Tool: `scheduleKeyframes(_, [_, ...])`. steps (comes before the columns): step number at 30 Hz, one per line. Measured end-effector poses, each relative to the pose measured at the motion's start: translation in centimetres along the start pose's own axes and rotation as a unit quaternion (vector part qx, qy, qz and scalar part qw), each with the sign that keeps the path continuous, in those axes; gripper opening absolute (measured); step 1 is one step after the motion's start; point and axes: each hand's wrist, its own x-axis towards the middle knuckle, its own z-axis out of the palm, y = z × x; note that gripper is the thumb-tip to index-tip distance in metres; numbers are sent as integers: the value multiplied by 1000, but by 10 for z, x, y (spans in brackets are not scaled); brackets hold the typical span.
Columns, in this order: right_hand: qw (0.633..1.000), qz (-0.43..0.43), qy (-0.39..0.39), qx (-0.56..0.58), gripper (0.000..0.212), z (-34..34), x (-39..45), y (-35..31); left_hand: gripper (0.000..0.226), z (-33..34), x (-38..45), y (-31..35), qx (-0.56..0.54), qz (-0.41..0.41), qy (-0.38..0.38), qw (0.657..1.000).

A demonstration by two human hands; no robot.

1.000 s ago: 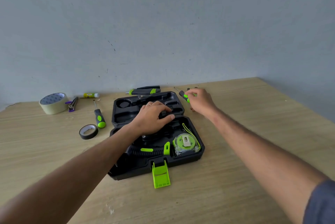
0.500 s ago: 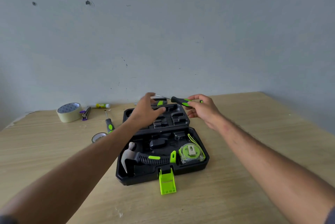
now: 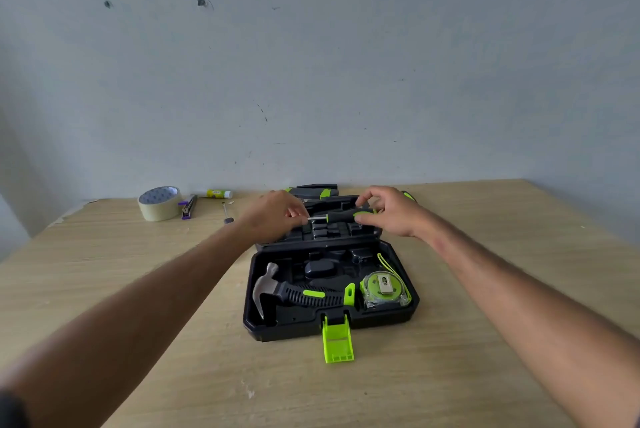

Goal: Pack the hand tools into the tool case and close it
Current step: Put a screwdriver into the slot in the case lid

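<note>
A black tool case [image 3: 332, 325] lies open on the wooden table, its green latch [image 3: 337, 344] hanging toward me. In its near half sit a hammer [image 3: 294, 292] and a green tape measure [image 3: 382, 289]. Over the far half, my right hand [image 3: 391, 211] pinches the black and green handle of a screwdriver [image 3: 341, 216]. My left hand [image 3: 273, 216] pinches its metal shaft end. Behind the case lies a grey and green tool [image 3: 313, 191]. Another green-handled tool [image 3: 408, 195] peeks out behind my right hand.
At the back left of the table are a roll of masking tape [image 3: 159, 203], a purple stapler [image 3: 188, 207], a yellow glue stick [image 3: 219, 193] and a small screwdriver [image 3: 228, 214]. A grey wall stands right behind the table.
My right hand brought the screwdriver over the far half of the case. My left hand left the case tray and took hold of the shaft end. The view tilted up.
</note>
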Motion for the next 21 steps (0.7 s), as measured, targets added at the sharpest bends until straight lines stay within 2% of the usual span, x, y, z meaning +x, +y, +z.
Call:
scheduleKeyframes(3, [998,-16,-28,-53,31,-2,-3,2,6,8,3,0,-40,17,-21,999])
scheduleKeyframes(8, [994,-32,-20,-105,26,1,-5,0,17,11,-1,7,-17,21,-54,998])
scheduleKeyframes(18, [993,9,-37,-108,25,3,-9,-1,13,14,0,-3,-133,-81,-63,986])
scheduleKeyframes(21, [997,33,4,-63,18,3,-3,5,15,8,3,-6,-176,-140,-48,973])
